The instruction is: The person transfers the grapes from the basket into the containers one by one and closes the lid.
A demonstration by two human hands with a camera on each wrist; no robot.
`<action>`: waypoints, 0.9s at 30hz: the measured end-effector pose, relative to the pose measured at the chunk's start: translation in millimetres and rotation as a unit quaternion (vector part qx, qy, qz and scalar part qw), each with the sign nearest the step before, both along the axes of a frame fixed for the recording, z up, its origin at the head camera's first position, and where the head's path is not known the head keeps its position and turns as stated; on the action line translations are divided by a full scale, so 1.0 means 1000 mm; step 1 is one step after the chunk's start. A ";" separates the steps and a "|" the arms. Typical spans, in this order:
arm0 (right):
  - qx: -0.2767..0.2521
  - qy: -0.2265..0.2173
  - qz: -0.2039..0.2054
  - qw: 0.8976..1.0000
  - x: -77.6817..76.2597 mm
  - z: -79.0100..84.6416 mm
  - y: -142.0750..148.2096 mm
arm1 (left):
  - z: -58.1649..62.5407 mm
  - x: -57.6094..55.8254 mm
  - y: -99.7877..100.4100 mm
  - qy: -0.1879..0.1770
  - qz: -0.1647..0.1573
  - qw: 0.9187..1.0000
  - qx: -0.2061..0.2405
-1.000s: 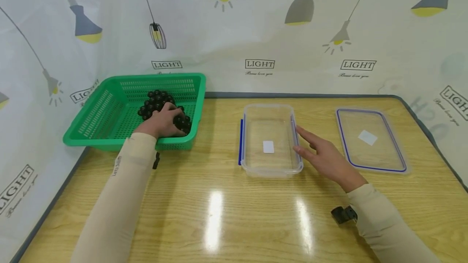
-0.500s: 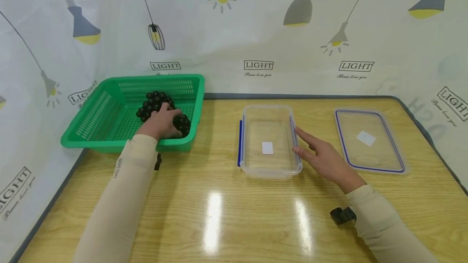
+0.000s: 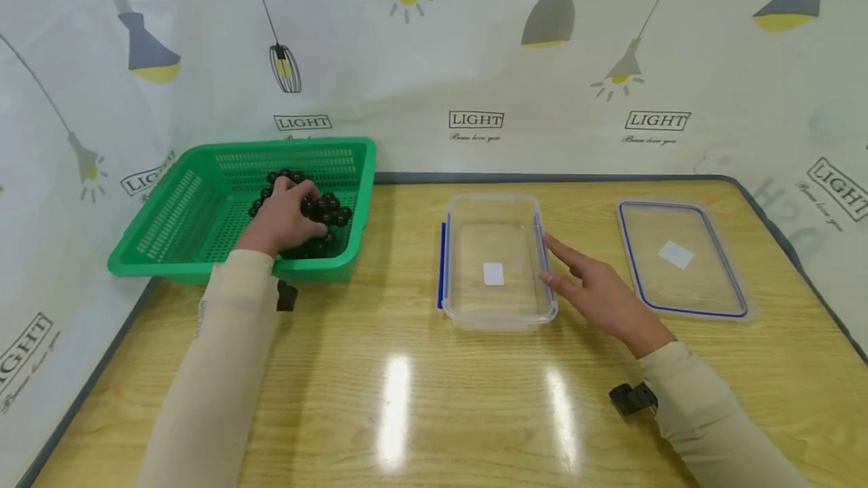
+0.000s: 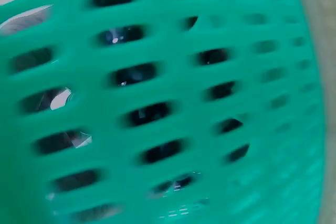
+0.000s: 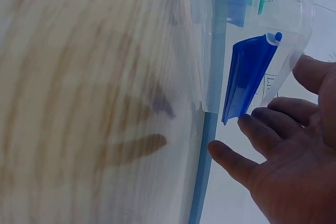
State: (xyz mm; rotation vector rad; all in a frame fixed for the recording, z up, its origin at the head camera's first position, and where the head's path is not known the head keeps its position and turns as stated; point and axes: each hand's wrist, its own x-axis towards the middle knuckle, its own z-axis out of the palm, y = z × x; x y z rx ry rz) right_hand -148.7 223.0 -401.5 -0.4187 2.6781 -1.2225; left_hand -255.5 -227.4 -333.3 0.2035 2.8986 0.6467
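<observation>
Dark, round black grapes (image 3: 328,209) lie in bunches inside the green basket (image 3: 169,172) in the head view. My left hand (image 3: 281,213) reaches over the basket's near rim, thumb and fingers curled around part of a bunch; its fingertips are partly hidden among the grapes. The left wrist view shows mostly the slotted basket wall (image 4: 173,93), with dark shapes behind it. At the centre of the table stands a clear plastic box (image 3: 498,307), uncovered. My right hand (image 3: 600,292) rests extended fingers against its right side, near a blue clip (image 5: 249,72) in the right wrist view.
A clear lid (image 3: 685,285) with a blue seal lies flat to the right of the box. The wooden table (image 3: 339,398) meets a white, lamp-printed backdrop (image 3: 475,59) at the back and sides. White labels mark both box and lid.
My left hand has shifted slightly left within the basket, and more grapes now show to the right of its fingers. The right hand stays against the box.
</observation>
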 end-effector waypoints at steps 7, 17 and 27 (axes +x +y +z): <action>0.001 0.005 0.001 1.000 0.001 0.002 0.001 | 0.040 0.012 0.012 0.086 -0.003 0.994 0.069; 0.001 -0.005 -0.004 1.000 0.000 0.002 0.002 | 0.068 0.029 0.081 0.151 -0.080 0.979 0.107; 0.000 -0.007 -0.005 1.000 0.000 0.000 0.001 | 0.062 0.029 0.122 0.144 -0.114 0.980 0.075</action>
